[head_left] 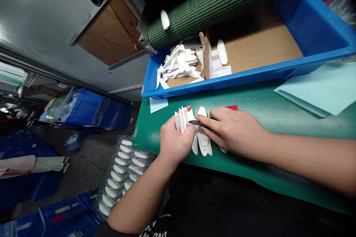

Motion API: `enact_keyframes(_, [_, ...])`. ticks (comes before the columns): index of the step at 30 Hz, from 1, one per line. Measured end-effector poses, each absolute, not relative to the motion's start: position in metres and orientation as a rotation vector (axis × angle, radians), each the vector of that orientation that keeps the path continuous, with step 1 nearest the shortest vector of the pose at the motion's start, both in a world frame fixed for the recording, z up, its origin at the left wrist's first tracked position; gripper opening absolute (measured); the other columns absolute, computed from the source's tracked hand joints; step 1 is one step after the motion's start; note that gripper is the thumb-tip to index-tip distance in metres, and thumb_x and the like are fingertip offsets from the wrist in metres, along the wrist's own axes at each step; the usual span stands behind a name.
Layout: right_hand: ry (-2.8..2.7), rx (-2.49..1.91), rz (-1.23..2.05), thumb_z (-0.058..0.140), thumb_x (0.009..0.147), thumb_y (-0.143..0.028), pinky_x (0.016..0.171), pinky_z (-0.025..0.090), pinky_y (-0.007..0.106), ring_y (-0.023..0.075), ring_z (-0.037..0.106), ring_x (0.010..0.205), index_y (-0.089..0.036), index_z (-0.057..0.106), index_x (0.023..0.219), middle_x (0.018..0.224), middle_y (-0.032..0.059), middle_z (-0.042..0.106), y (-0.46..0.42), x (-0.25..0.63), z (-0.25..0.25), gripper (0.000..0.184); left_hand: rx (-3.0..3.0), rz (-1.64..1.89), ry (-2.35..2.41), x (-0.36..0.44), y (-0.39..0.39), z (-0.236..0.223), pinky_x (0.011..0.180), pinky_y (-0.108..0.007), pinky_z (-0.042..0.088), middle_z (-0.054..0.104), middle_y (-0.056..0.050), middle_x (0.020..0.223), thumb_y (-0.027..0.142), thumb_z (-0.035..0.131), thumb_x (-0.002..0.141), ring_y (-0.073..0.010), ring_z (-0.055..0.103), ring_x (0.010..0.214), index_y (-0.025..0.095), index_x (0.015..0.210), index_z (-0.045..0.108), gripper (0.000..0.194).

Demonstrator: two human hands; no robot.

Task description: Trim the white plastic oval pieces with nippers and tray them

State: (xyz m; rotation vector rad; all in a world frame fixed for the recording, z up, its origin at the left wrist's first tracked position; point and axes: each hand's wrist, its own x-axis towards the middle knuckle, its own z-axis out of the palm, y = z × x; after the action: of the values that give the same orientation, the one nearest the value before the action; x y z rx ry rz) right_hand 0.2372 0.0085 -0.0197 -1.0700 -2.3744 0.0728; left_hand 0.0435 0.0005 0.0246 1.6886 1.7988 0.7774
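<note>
My left hand (175, 141) is closed round a small stack of white oval plastic parts (182, 119), held on edge over the green table (261, 103). My right hand (233, 129) pinches a small blade tool (195, 122) with a red handle, its tip against the held parts. A few more white oval parts (203, 139) lie flat on the table under and between both hands.
A blue bin (311, 26) behind holds a pile of white parts (179, 63) and cardboard. A green belt roller (217, 0) carries one part above it. Pale blue sheets (325, 89) lie at the right. A clear tray of parts (122, 170) sits below left.
</note>
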Motion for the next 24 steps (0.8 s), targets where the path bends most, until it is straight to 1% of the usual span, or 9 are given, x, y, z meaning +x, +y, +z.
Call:
enact_keyframes(2, [-2.351,-1.092,0.169,0.059,0.108,-0.030,0.056,0.022,0.032,0.0217,0.051,0.072,-0.018,0.070,0.134,0.085,0.0044,0.057,0.010,0.238,-0.022,0.030,1.660,0.749,1.792,0.041,0.002,0.024,0.081,-0.031,0.058,0.078,0.001,0.095,0.020,0.063,0.079,-0.0194,0.072,0.078,0.027,0.127,0.074,0.049])
enact_keyframes(4, [-2.302,-1.133,0.265,0.060,0.107,-0.031,0.056,0.024,0.031,0.0204,0.054,0.072,-0.021,0.070,0.134,0.085,0.0033,0.059,0.012,0.239,-0.023,0.031,1.661,0.712,1.788,0.039,0.005,0.024,0.080,-0.030,0.057,0.079,0.001,0.097,0.021,0.064,0.081,-0.0189,0.071,0.078,0.027,0.128,0.074,0.048])
enact_keyframes(9, [-2.242,-1.208,0.338,0.062,0.104,-0.031,0.057,0.028,0.031,0.0201,0.059,0.077,-0.023,0.071,0.136,0.086,0.0029,0.061,0.019,0.241,-0.024,0.033,1.727,0.608,1.784,0.035,0.021,0.024,0.085,-0.031,0.055,0.077,-0.003,0.116,0.025,0.058,0.089,-0.0230,0.072,0.098,0.024,0.124,0.075,0.039])
enact_keyframes(12, [-2.242,-1.238,0.331,0.065,0.103,-0.031,0.057,0.028,0.031,0.0201,0.060,0.077,-0.024,0.071,0.135,0.086,0.0020,0.061,0.021,0.242,-0.025,0.033,1.753,0.524,1.800,0.032,0.030,0.021,0.089,-0.034,0.055,0.076,-0.005,0.118,0.030,0.056,0.093,-0.0257,0.071,0.105,0.024,0.125,0.074,0.037])
enact_keyframes(15, [-2.230,-1.243,0.326,0.066,0.104,-0.032,0.057,0.029,0.031,0.0200,0.060,0.077,-0.024,0.071,0.136,0.086,0.0014,0.061,0.022,0.243,-0.027,0.033,1.754,0.454,1.816,0.027,0.034,0.018,0.081,-0.033,0.058,0.078,-0.006,0.111,0.034,0.055,0.094,-0.0253,0.074,0.094,0.023,0.125,0.074,0.038])
enact_keyframes(19, [-2.212,-1.247,0.333,0.066,0.104,-0.032,0.056,0.029,0.031,0.0197,0.059,0.076,-0.024,0.072,0.134,0.086,0.0013,0.061,0.022,0.244,-0.029,0.032,1.631,0.476,1.811,0.022,0.030,0.020,0.061,-0.029,0.057,0.077,-0.002,0.084,0.026,0.054,0.089,-0.0195,0.071,0.061,0.024,0.125,0.072,0.040])
enact_keyframes(21, [-2.214,-1.247,0.337,0.066,0.103,-0.032,0.056,0.028,0.031,0.0200,0.059,0.077,-0.025,0.072,0.135,0.086,0.0014,0.060,0.022,0.243,-0.028,0.032,1.529,0.512,1.759,0.021,0.027,0.022,0.056,-0.028,0.056,0.073,0.001,0.074,0.023,0.055,0.088,-0.0190,0.069,0.055,0.024,0.127,0.070,0.042])
enact_keyframes(22, [-2.217,-1.243,0.337,0.065,0.104,-0.033,0.056,0.028,0.031,0.0202,0.058,0.078,-0.025,0.072,0.135,0.086,0.0018,0.060,0.022,0.243,-0.028,0.033,1.488,0.524,1.726,0.021,0.025,0.023,0.054,-0.029,0.057,0.072,0.001,0.072,0.025,0.057,0.088,-0.0193,0.069,0.055,0.023,0.125,0.070,0.039])
enact_keyframes(24, [-2.224,-1.227,0.328,0.064,0.104,-0.034,0.055,0.027,0.031,0.0209,0.058,0.080,-0.025,0.071,0.135,0.088,0.0028,0.060,0.021,0.242,-0.027,0.033,1.431,0.527,1.680,0.022,0.021,0.024,0.051,-0.030,0.057,0.072,-0.001,0.072,0.032,0.062,0.090,-0.0204,0.068,0.054,0.020,0.114,0.071,0.029])
